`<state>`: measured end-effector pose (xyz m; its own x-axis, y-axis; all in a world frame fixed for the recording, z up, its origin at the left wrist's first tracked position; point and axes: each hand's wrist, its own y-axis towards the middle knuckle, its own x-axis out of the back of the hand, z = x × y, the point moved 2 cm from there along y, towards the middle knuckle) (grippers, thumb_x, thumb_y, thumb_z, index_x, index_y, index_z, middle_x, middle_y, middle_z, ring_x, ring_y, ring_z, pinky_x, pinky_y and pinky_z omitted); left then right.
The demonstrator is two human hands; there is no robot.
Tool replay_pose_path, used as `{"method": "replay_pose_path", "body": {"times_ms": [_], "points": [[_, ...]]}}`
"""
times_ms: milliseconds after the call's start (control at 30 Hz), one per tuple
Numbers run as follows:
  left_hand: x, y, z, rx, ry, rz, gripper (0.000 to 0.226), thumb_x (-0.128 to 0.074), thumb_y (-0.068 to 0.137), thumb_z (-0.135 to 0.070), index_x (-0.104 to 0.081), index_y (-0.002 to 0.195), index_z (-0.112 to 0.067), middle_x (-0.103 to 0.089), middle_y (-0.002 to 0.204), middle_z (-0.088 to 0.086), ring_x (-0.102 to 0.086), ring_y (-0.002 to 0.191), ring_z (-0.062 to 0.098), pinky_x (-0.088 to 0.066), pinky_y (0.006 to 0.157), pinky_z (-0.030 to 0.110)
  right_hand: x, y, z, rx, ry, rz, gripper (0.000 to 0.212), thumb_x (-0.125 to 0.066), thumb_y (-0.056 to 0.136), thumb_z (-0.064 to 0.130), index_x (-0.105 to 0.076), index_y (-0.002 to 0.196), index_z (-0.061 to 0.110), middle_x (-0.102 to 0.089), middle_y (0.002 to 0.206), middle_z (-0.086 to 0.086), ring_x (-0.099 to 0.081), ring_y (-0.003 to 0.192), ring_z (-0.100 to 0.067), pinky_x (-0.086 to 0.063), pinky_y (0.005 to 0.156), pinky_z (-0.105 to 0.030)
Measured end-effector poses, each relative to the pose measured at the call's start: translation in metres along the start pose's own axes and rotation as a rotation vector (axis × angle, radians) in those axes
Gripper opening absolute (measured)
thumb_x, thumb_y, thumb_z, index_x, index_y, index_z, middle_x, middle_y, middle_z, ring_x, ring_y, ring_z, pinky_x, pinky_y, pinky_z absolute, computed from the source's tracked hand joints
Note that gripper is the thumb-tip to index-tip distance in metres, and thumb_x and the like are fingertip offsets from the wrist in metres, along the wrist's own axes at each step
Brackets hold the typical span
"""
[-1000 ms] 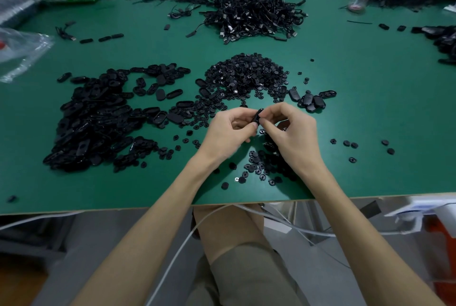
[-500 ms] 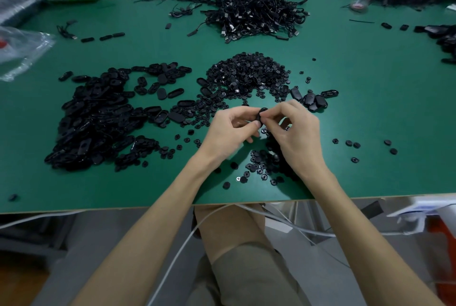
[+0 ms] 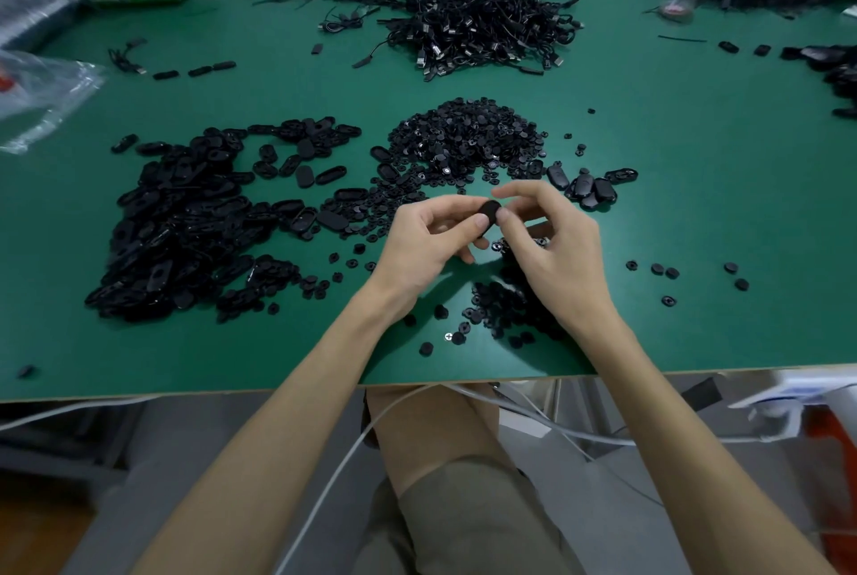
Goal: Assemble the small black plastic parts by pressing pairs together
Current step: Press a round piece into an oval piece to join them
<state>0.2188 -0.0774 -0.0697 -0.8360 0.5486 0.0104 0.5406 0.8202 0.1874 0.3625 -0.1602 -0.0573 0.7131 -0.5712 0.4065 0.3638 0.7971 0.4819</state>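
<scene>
Few pieces look finished: only a small cluster of closed black oval housings (image 3: 589, 187) lies right of the green bench's (image 3: 695, 212) middle. The left hand (image 3: 426, 245) and right hand (image 3: 556, 259) both pinch one small black oval plastic part (image 3: 489, 213) above the front edge. I judge this pair mid-press. The large heap of black oval shells (image 3: 185, 226) toward the left edge and the mound of small black round inserts (image 3: 463, 143) at the middle are yet to be joined.
</scene>
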Motion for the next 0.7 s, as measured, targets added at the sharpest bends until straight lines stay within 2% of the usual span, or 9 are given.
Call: {"method": "replay_pose_path", "body": {"times_ms": [67,167,367,533,700], "points": [[-0.0002,0.0002,0.0014,0.009,0.019,-0.006,0.019,-0.07,0.096,-0.002,-0.075,0.114,-0.004,-0.078,0.093,0.007,-0.069,0.077,0.015,-0.057,0.064,0.025,-0.0002,0.0006,-0.0014,-0.019,0.002,0.005,0.013,-0.068,0.097,0.016,-0.071,0.109,0.021,-0.072,0.089,0.01,-0.067,0.087,-0.005,-0.047,0.069,-0.015],[-0.0009,0.0002,0.0032,0.022,0.053,-0.016,0.019,-0.069,0.096,-0.001,-0.075,0.111,-0.009,-0.078,0.087,0.0,-0.069,0.076,0.012,-0.056,0.064,0.025,-0.0015,0.0016,-0.0039,-0.04,-0.008,0.021,0.01,-0.071,0.096,0.017,-0.073,0.105,0.021,-0.072,0.089,0.013,-0.067,0.086,-0.004,-0.046,0.071,-0.014],[-0.0007,0.0008,0.0028,0.022,0.075,-0.022,0.025,-0.064,0.096,0.006,-0.076,0.11,-0.011,-0.078,0.089,-0.006,-0.069,0.077,0.008,-0.056,0.067,0.023,-0.0015,0.001,-0.0026,-0.031,0.003,0.042,0.017,-0.074,0.091,0.011,-0.074,0.107,0.018,-0.071,0.084,0.011,-0.067,0.084,-0.005,-0.043,0.073,-0.01],[-0.0015,0.0,0.0019,0.026,0.074,-0.038,0.031,-0.059,0.094,0.013,-0.076,0.108,-0.008,-0.078,0.083,-0.006,-0.072,0.074,0.006,-0.056,0.073,0.018,-0.0029,0.0,-0.0005,-0.002,0.022,0.076,0.019,-0.074,0.09,0.006,-0.073,0.107,0.015,-0.072,0.082,0.007,-0.067,0.08,-0.009,-0.052,0.076,-0.019],[-0.0007,-0.0007,0.0013,0.014,0.103,-0.042,0.028,-0.059,0.093,0.014,-0.074,0.113,0.001,-0.077,0.088,0.004,-0.072,0.074,0.01,-0.057,0.075,0.019,-0.0025,-0.0006,-0.0006,0.0,0.033,0.084,0.02,-0.075,0.089,0.004,-0.073,0.104,0.016,-0.071,0.084,0.006,-0.066,0.079,-0.01,-0.054,0.076,-0.022]]}}
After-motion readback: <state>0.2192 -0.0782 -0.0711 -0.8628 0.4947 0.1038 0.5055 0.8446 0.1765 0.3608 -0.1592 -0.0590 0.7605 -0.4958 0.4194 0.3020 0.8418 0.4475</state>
